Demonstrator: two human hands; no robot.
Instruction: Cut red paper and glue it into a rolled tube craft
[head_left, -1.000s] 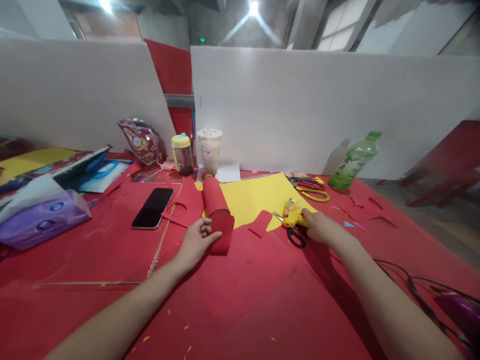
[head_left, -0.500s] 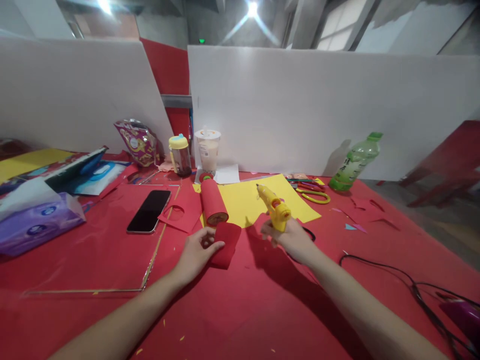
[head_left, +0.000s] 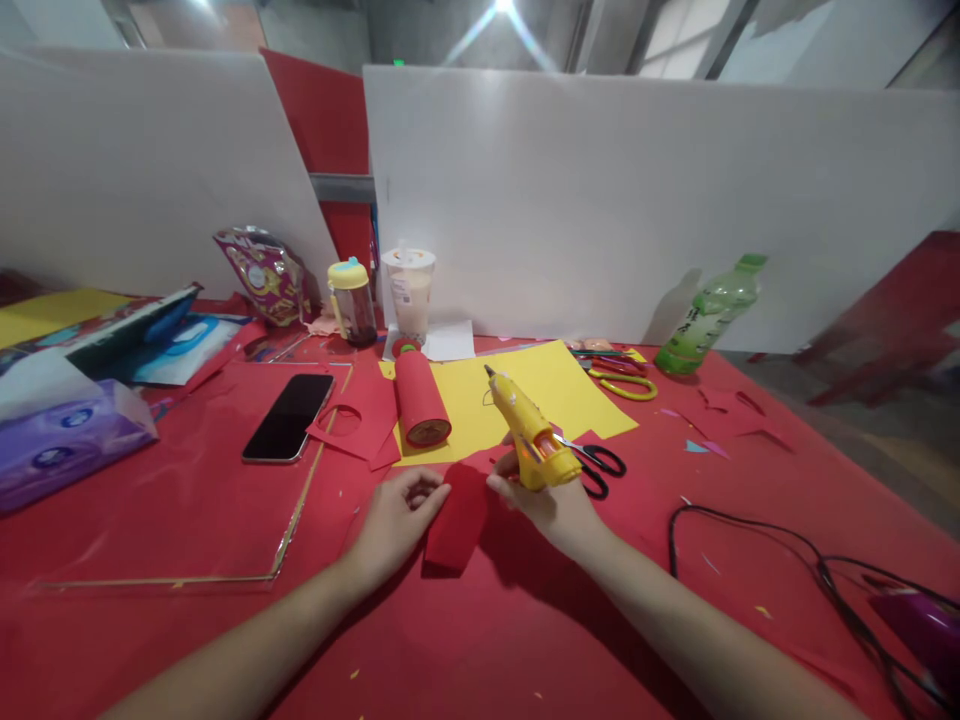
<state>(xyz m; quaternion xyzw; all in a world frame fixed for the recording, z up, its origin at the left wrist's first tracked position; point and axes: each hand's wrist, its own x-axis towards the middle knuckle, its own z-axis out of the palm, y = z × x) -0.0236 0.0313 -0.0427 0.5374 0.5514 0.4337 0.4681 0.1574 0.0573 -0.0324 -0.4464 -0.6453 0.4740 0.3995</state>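
Observation:
My left hand point(head_left: 396, 518) pinches the near left edge of a small red paper piece point(head_left: 459, 520) lying on the red table cover. My right hand point(head_left: 551, 505) grips a yellow glue gun point(head_left: 527, 430), its nozzle pointing up and away to the left, right beside that red piece. A rolled red paper tube point(head_left: 419, 397) lies just beyond, partly on a yellow paper sheet point(head_left: 525, 395). Black-handled scissors point(head_left: 596, 461) rest to the right of the glue gun.
A black phone point(head_left: 289, 429) lies left of the tube. Drink cup point(head_left: 409, 294), small yellow-lidded bottle point(head_left: 349, 301) and snack bag point(head_left: 262, 275) stand at the back; a green bottle point(head_left: 712, 312) at back right. Yellow scissors point(head_left: 621, 383), tissue pack point(head_left: 64, 432), black cable point(head_left: 780, 550).
My right hand picked the glue gun up from beside the scissors and brought it left, next to the red piece. My left hand drew the red piece nearer, off the tube.

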